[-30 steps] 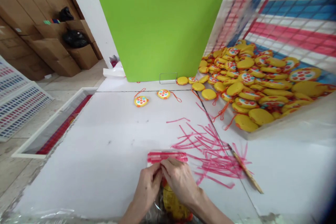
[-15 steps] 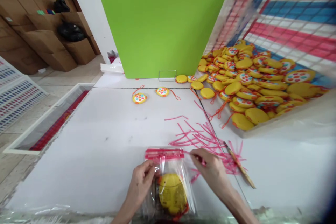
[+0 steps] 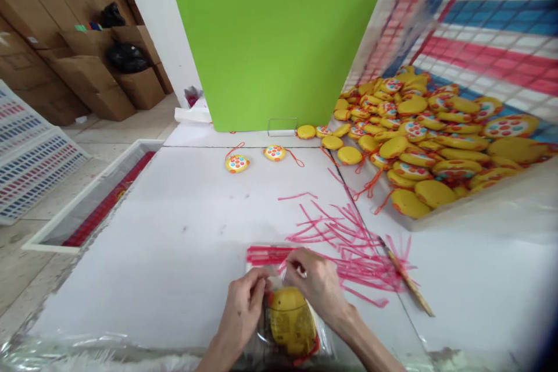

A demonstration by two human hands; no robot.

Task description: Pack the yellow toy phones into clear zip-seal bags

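A clear plastic bag [image 3: 323, 337] lies flat at the near edge of the table, with a yellow toy [image 3: 291, 319] inside, its plain side up and an orange cord below. My left hand [image 3: 244, 305] pinches the bag's left edge near the top. Fingers bent together, my right hand [image 3: 317, 283] pinches the upper part of the bag; its fingertips are partly hidden. Under the bag's top lie stacked pink bands [image 3: 265, 254]. Loose pink strips [image 3: 340, 232] spread to the right, some passing beside my right hand.
A wooden-looking stick [image 3: 410, 285] lies right of the strips. Two yellow toys with coloured dots, one a dotted toy [image 3: 237, 163], rest farther back. A heap of yellow toys [image 3: 405, 145] fills the right side. A green panel [image 3: 279, 40] stands behind; a white crate [image 3: 39, 154] is left.
My right hand has moved left from beside the pink strip onto the top of the bag. My left hand stays on the bag's left edge. The view has shifted slightly.
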